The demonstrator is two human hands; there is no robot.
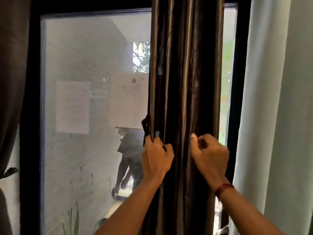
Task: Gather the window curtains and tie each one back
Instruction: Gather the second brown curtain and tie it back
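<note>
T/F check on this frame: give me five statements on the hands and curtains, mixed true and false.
1. The left hand grips the dark curtain. True.
2. The dark curtain covers the whole window. False: it is bunched into a narrow column, leaving the glass exposed.
3. A red band sits on the right wrist. True.
4. The right hand rests on the pale curtain. False: it is at the dark curtain's right side.
5. Paper sheets show at the glass. True.
</note>
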